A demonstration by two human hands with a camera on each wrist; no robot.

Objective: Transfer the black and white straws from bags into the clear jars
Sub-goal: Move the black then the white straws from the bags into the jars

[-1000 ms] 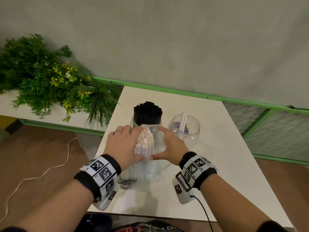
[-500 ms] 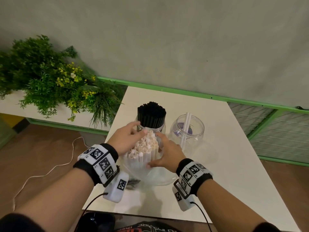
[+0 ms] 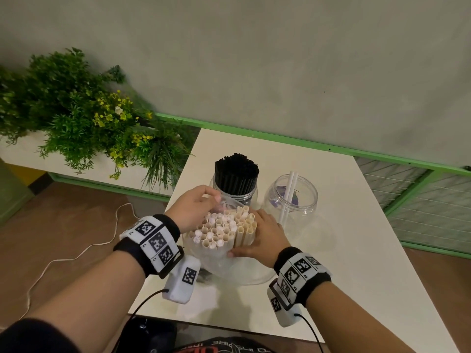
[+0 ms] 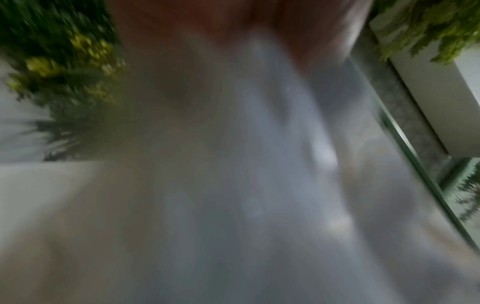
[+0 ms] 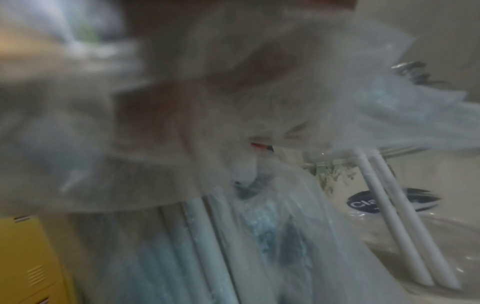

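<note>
A clear plastic bag [image 3: 229, 263] stands on the white table [image 3: 356, 250], its open mouth full of upright white straws [image 3: 224, 230]. My left hand [image 3: 215, 200] pinches the bag's far rim. My right hand [image 3: 257, 233] grips the bag and bundle from the right, thumb low on the near side. Behind stands a clear jar [image 3: 251, 197] packed with black straws [image 3: 237, 171]. To its right a second clear jar [image 3: 305, 200] holds two white straws [image 3: 290, 184]; they also show as two white straws [image 5: 394, 216] in the right wrist view behind blurred plastic. The left wrist view is blurred.
A green plant with yellow flowers [image 3: 76, 118] sits on a ledge left of the table. A green rail [image 3: 280, 138] runs along the wall behind. A white cable [image 3: 76, 253] trails over the brown floor at left. A yellow cabinet [image 5: 26, 257] shows in the right wrist view.
My left hand has moved from the bundle's left side up to the bag's far rim. The bag mouth has spread wider and more straw ends show. My right hand has stayed on the bag.
</note>
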